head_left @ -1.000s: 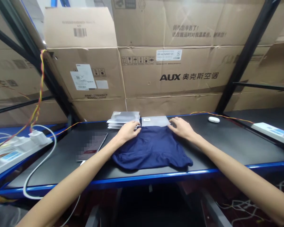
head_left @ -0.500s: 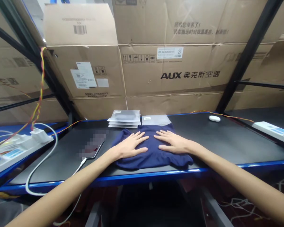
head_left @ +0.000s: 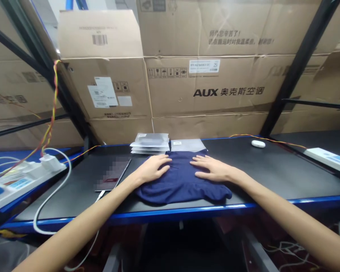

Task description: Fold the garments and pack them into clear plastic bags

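A dark navy piece of cloth [head_left: 181,181], perhaps a garment, lies spread on the black tabletop close to its front edge. My left hand [head_left: 152,168] rests flat on its left side, fingers stretched toward the middle. On the right part of the cloth lies my right hand [head_left: 211,168], palm down with the fingers apart. Small wrinkles run across the fabric, and its lower edge is bunched. Just behind it are a stack of clear plastic packets [head_left: 150,143] and a single flat packet [head_left: 188,145], each with a white label.
A phone [head_left: 113,175] with a white charging cable lies left of the cloth. Power strips stand at the left [head_left: 22,181] and right [head_left: 328,158]. A white earbud case [head_left: 258,144] sits back right. Cardboard [head_left: 170,102] walls the rear, between black posts.
My hands have moved apart, the left one outward to the left and the right one slightly right. The middle of the cloth is now more exposed.
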### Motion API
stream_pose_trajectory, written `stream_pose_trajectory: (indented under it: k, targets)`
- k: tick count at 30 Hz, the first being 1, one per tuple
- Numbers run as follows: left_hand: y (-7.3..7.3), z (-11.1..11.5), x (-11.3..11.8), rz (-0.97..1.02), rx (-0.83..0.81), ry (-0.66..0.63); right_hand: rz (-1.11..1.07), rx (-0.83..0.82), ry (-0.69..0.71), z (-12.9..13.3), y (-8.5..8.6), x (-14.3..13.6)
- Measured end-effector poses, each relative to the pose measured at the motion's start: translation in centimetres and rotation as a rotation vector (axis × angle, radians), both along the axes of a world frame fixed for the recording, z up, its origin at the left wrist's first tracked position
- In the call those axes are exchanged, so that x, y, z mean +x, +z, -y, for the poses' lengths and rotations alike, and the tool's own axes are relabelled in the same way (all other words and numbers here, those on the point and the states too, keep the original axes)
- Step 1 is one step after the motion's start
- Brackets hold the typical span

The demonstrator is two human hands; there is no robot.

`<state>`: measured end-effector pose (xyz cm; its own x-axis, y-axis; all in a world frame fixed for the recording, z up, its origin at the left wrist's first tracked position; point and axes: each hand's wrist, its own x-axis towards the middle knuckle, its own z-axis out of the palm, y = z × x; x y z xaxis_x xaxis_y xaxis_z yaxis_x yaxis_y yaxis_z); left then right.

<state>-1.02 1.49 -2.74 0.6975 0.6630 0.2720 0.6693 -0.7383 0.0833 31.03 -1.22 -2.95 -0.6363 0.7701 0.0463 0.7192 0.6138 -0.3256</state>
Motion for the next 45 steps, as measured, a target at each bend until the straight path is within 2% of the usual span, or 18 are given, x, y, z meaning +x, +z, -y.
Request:
stream_pose_trajectory:
  k: [3,6,11,16,20,24,27,30,34,36,38,43,45]
  targets:
    - [1.2,-2.6,-1.2,0.017,0.202,0.182,0.011,-0.007,0.002,-0.1,0.0,0.0]
    - [2.4,-5.2,-2.3,-0.060,0.278,0.336,-0.004,-0.009,0.004,-0.1,0.0,0.0]
    - [2.9,-7.8,-3.1,-0.136,0.264,0.389,-0.011,-0.007,-0.003,0.0,-0.1,0.0]
    - [3.0,-7.7,-2.9,-0.148,0.294,0.391,-0.039,-0.013,0.003,-0.1,-0.2,0.1]
    - [3.9,-5.8,-1.8,-0.111,0.369,0.429,-0.047,0.005,-0.011,-0.4,0.1,0.7]
    - [4.6,-2.3,0.7,-0.069,0.382,0.304,-0.057,0.058,-0.074,-0.9,0.5,1.8]
    - [4.4,0.7,3.4,-0.089,0.380,0.183,-0.051,0.104,-0.096,-1.5,0.4,2.6]
    - [3.2,2.8,5.8,-0.128,0.369,0.076,-0.051,0.140,-0.112,-2.1,0.1,3.1]
    - [0.9,3.3,7.7,-0.205,0.294,0.024,-0.037,0.176,-0.099,-2.5,-0.2,3.2]
    - [0.2,3.0,7.9,-0.212,0.228,-0.006,-0.030,0.173,-0.089,-2.5,-0.2,3.2]
    - [0.1,2.7,7.4,-0.182,0.163,-0.053,-0.037,0.157,-0.081,-2.3,-0.2,3.1]
    - [2.1,2.8,4.1,-0.111,-0.001,-0.257,-0.081,0.117,-0.070,-2.0,0.2,3.0]
    - [3.0,2.9,2.3,-0.104,-0.055,-0.281,-0.084,0.108,-0.074,-2.0,0.3,3.0]
